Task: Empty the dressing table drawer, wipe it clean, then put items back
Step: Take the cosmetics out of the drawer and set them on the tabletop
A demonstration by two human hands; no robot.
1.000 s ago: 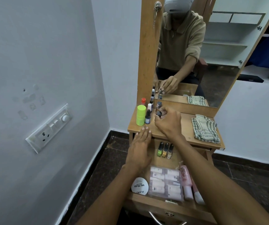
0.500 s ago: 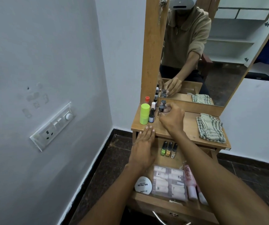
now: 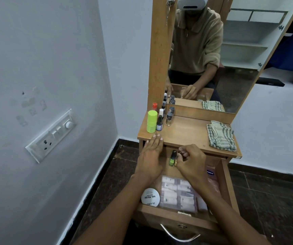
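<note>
The drawer (image 3: 224,184) of the dressing table (image 3: 186,133) is pulled out toward me. At its back stand small nail polish bottles; the green one (image 3: 172,157) shows beside my fingers. My right hand (image 3: 190,162) is down in the drawer, fingers curled, pinching the dark cap of the nail polish bottle next to the green one; the rest of that row is hidden under it. My left hand (image 3: 151,156) lies flat, fingertips on the table top's front edge. A white round nail polish tub (image 3: 150,197) and a clear plastic pack (image 3: 177,193) lie at the drawer's front.
On the table top's left stand a lime green cylinder (image 3: 151,121), a dark dropper bottle (image 3: 159,123), two grey-capped bottles (image 3: 169,118) and other small bottles. A checked cloth (image 3: 220,135) lies at the right. Pink tubes (image 3: 211,174) line the drawer's right side. The mirror stands behind, a wall close on the left.
My right hand left a grey-capped bottle on the table top and came back down into the drawer to the row of polish bottles. My left hand has stayed put.
</note>
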